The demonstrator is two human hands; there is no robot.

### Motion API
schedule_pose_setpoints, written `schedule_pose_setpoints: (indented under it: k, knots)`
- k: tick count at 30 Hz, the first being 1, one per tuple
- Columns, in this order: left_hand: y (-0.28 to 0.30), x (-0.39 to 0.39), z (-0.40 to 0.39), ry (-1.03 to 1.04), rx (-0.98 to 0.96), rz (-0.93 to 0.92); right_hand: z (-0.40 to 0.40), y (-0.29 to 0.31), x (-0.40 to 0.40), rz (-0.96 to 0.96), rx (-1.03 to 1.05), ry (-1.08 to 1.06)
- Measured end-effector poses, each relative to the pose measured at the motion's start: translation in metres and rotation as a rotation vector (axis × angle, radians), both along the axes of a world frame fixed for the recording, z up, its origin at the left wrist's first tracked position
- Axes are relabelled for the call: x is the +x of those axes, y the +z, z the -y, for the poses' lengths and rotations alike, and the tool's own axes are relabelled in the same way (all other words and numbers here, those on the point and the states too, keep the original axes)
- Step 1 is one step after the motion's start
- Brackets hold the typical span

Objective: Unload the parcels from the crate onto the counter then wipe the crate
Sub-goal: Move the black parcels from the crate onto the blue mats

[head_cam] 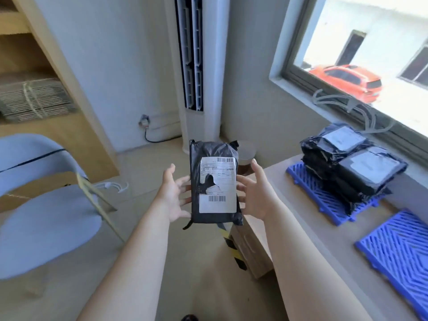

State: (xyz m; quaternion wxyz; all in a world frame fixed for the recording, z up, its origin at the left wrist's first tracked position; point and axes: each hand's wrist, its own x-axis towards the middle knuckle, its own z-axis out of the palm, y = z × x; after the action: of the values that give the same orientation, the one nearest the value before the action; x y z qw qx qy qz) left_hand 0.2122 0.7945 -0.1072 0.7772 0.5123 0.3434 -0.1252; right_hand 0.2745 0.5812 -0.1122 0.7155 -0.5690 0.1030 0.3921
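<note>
I hold a black plastic parcel (214, 181) with a torn white shipping label upright in front of me, over the floor just left of the counter (324, 239). My left hand (172, 193) touches its left edge and my right hand (254, 191) its right edge, fingers spread and fairly straight, their tips behind the parcel. On the counter a stack of several black parcels (354, 165) lies on a blue lattice panel (324, 200). A second blue lattice panel (398, 249) lies nearer me. No whole crate shows.
A pale blue chair (44, 218) with cardboard (37, 186) on it stands at the left. A tall white air conditioner (199, 72) stands ahead in the corner, with a small white bin (246, 151) beside it. Wooden shelving (34, 89) fills the far left. Yellow-black tape (231, 244) marks the counter's end.
</note>
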Motion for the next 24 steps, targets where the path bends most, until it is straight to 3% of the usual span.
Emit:
schedule_pose_setpoints:
  k: [12, 24]
  knots:
    - [0.027, 0.206, 0.151, -0.505, 0.059, 0.079, 0.142, 0.029, 0.109, 0.07, -0.046, -0.521]
    - [0.057, 0.347, 0.308, -0.784, 0.024, 0.131, 0.285, 0.063, 0.181, 0.149, -0.097, -0.786]
